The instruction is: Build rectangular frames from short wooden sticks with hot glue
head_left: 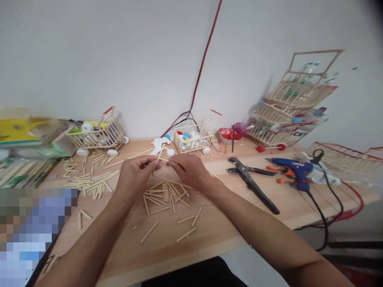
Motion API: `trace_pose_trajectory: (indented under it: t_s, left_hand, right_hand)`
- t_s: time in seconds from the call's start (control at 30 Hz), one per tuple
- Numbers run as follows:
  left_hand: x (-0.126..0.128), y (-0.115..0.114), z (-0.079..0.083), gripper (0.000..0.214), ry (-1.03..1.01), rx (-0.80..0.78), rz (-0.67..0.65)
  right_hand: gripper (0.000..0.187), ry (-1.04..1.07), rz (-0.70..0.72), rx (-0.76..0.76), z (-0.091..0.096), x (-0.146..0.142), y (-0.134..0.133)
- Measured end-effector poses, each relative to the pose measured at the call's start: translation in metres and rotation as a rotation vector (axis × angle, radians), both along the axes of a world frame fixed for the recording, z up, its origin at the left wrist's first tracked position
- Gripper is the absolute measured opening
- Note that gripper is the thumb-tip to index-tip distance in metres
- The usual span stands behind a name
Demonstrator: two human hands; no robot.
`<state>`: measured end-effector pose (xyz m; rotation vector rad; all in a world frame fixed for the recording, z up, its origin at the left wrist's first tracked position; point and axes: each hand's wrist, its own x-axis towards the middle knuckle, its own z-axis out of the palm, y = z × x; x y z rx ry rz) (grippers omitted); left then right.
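Above the middle of the table, my left hand [138, 169] pinches a short wooden stick [162, 151] that points up from the fingertips. Close beside it, my right hand [189, 170] grips the end of another thin stick [164, 159], which meets the first at an angle. Whether the two sticks are joined is too small to tell. Under the hands lies a loose pile of cut sticks [166, 193], with a longer stick [176, 181] across its far side. Several more short sticks [149, 232] are scattered nearer the front edge.
Pliers-like cutters [253, 183] and a blue glue gun [295, 171] with trailing cords lie right. Small stick carts [97, 133] stand along the wall, one holding bottle caps [191, 139]. Stacked carts [293, 103] rise at right. More cut sticks [95, 183] lie left.
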<state>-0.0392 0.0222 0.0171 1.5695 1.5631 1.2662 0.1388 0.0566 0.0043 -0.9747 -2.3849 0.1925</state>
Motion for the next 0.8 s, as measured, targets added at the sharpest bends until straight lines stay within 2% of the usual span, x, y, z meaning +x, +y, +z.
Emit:
trace_pose_trajectory:
  t_s: [0.8]
  left_hand:
    - [0.001,-0.0002,-0.0013,0.017,0.021,-0.017,0.008]
  right_hand:
    - [0.032,-0.079,-0.036,-0.001,0.0015,-0.0008,-0.0019]
